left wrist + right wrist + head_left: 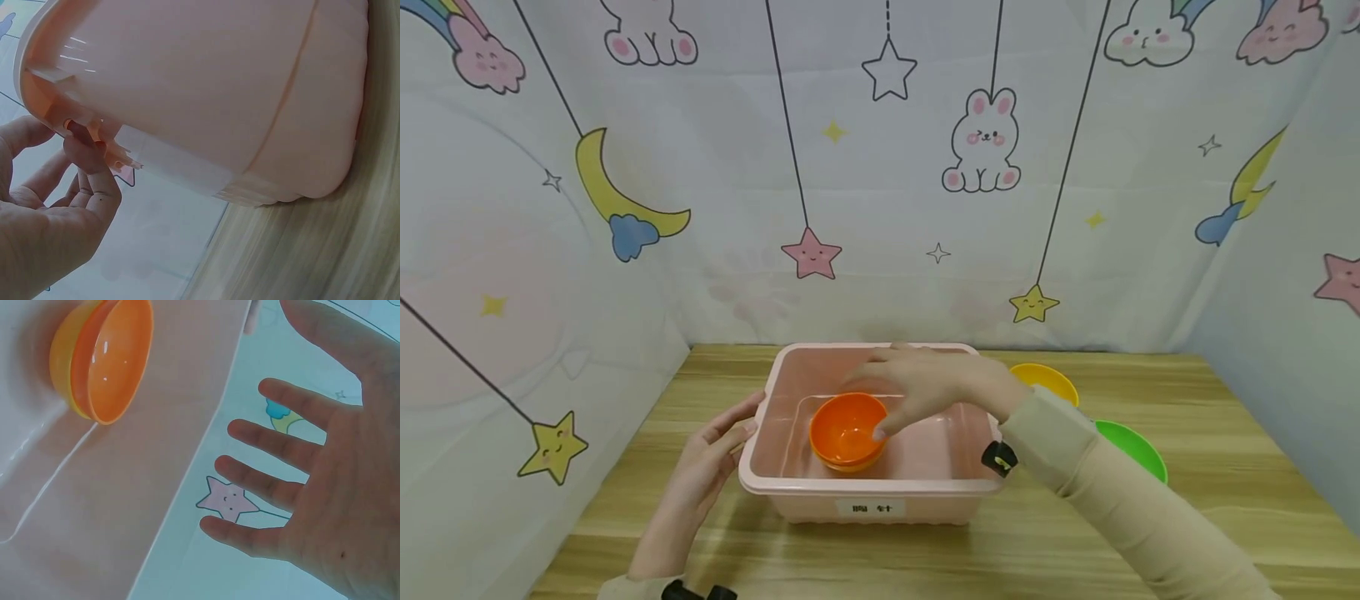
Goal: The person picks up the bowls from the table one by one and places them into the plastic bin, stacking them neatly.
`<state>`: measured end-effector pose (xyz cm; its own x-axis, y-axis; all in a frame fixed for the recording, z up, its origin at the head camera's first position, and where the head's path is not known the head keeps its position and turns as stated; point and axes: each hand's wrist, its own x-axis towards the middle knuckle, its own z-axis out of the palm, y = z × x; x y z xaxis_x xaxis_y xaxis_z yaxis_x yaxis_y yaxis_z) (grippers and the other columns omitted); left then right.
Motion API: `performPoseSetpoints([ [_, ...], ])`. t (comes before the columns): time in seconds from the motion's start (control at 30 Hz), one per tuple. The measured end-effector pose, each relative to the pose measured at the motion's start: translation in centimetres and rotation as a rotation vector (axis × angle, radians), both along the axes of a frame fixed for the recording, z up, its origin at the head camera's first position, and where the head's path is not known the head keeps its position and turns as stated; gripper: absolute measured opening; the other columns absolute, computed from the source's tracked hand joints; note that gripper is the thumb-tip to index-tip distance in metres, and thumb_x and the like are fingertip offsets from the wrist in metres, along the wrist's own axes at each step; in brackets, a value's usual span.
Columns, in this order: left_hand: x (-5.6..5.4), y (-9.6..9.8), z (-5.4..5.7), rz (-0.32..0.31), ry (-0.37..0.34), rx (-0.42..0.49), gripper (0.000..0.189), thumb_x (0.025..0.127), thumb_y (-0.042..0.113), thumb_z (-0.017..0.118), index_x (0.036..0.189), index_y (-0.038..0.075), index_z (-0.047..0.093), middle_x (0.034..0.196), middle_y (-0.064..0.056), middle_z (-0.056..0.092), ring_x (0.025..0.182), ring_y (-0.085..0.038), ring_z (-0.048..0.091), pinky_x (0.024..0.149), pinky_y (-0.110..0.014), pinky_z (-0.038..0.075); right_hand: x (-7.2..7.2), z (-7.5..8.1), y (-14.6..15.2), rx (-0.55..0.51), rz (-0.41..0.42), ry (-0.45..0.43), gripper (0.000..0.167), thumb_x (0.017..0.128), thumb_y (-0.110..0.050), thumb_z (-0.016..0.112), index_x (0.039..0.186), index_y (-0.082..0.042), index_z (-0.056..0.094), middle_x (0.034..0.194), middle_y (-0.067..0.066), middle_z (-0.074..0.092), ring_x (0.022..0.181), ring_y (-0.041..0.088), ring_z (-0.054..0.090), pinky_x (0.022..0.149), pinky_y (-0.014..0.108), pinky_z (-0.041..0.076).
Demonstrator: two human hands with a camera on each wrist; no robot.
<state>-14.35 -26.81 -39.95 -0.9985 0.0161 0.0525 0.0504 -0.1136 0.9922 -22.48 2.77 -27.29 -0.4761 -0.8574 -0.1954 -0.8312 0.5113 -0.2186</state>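
A pink plastic bin (pixel 880 487) stands on the wooden table, with a printed label on its front. My left hand (pixel 711 462) grips its left rim, thumb and fingertips at the edge (pixel 59 234). Inside the bin an orange bowl (pixel 848 425) sits nested in a yellow-orange bowl (pixel 60 359), left of the middle. Over the bin, my right hand (pixel 917 379) hangs with its fingers spread and nothing held. In the right wrist view the palm and straight fingers (pixel 269 440) show apart from the bowls.
On the table right of the bin lie a yellow bowl (pixel 1048 382) and a green bowl (pixel 1138 454), both partly hidden by the right forearm. A white cloth with cartoon prints (pixel 887 208) walls the table at the back and sides.
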Motion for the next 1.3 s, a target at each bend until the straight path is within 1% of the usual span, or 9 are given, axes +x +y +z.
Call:
performPoseSetpoints([
  [0.2,0.0,0.0,0.0,-0.001,-0.001,-0.003,0.042,0.097,0.013,0.055,0.139,0.009,0.051,0.129,0.025,0.057,0.115,0.007,0.053,0.089,-0.018,0.052,0.4,0.2,1.2,-0.044,0.003,0.022,0.063,0.087,-0.051,0.063,0.143,-0.032,0.043,0.148,-0.008,0.042,0.139,0.021,0.033,0.116,0.048,0.027],
  [0.3,0.0,0.0,0.0,0.001,-0.005,-0.005,0.041,0.097,0.014,0.055,0.138,0.011,0.053,0.129,0.025,0.057,0.115,0.008,0.053,0.088,-0.018,0.051,0.7,0.2,1.7,-0.069,-0.017,0.030,0.060,0.088,-0.052,0.061,0.143,-0.033,0.044,0.147,-0.009,0.043,0.139,0.021,0.034,0.113,0.048,0.031],
  [0.5,0.1,0.0,-0.1,-0.010,0.024,0.016,0.038,0.097,0.010,0.054,0.135,0.013,0.056,0.128,0.024,0.058,0.115,0.006,0.053,0.088,-0.019,0.052,1.2,0.0,2.3,-0.096,-0.065,0.023,0.059,0.089,-0.055,0.058,0.143,-0.033,0.044,0.149,-0.008,0.041,0.140,0.023,0.033,0.113,0.051,0.031],
  [0.7,0.1,0.1,0.0,-0.002,0.026,0.017,0.040,0.097,0.009,0.054,0.138,0.008,0.053,0.127,0.023,0.059,0.115,0.005,0.053,0.087,-0.019,0.052,1.6,-0.1,3.2,-0.152,-0.086,0.040,0.058,0.090,-0.053,0.059,0.142,-0.031,0.045,0.149,-0.004,0.042,0.139,0.024,0.035,0.110,0.054,0.033],
  [0.73,0.2,0.1,0.0,-0.002,0.025,0.017,0.041,0.097,0.009,0.054,0.138,0.006,0.052,0.126,0.024,0.059,0.115,0.005,0.053,0.087,-0.019,0.052,1.6,-0.2,3.4,-0.164,-0.087,0.049,0.058,0.090,-0.052,0.059,0.142,-0.030,0.045,0.148,-0.003,0.043,0.139,0.024,0.035,0.110,0.054,0.033],
  [0.83,0.2,0.1,0.0,-0.003,0.019,0.019,0.040,0.097,0.010,0.054,0.138,0.008,0.052,0.126,0.025,0.059,0.115,0.006,0.053,0.087,-0.019,0.053,1.7,-0.5,3.9,-0.199,-0.099,0.066,0.057,0.090,-0.049,0.061,0.142,-0.029,0.046,0.148,-0.002,0.044,0.139,0.024,0.035,0.111,0.054,0.031],
  [0.97,0.2,0.2,-0.1,-0.001,0.018,0.021,0.038,0.097,0.010,0.054,0.135,0.013,0.056,0.126,0.023,0.060,0.114,0.005,0.054,0.087,-0.019,0.053,1.8,-1.1,4.7,-0.237,-0.115,0.102,0.055,0.091,-0.045,0.061,0.141,-0.028,0.046,0.148,-0.001,0.044,0.139,0.024,0.036,0.112,0.055,0.029],
  [1.1,0.1,0.1,-0.1,-0.005,0.016,0.016,0.036,0.097,0.011,0.055,0.132,0.018,0.059,0.126,0.024,0.060,0.113,0.006,0.055,0.087,-0.019,0.053,1.7,-1.8,5.5,-0.285,-0.125,0.136,0.054,0.091,-0.043,0.061,0.141,-0.027,0.047,0.145,-0.002,0.046,0.137,0.023,0.038,0.113,0.052,0.029],
  [1.3,0.1,0.0,-0.1,-0.008,0.023,0.010,0.037,0.097,0.011,0.054,0.135,0.015,0.057,0.126,0.024,0.059,0.114,0.006,0.055,0.088,-0.019,0.053,1.6,-2.5,6.5,-0.363,-0.129,0.179,0.052,0.092,-0.044,0.061,0.140,-0.028,0.048,0.142,-0.005,0.048,0.133,0.020,0.040,0.111,0.049,0.032],
])
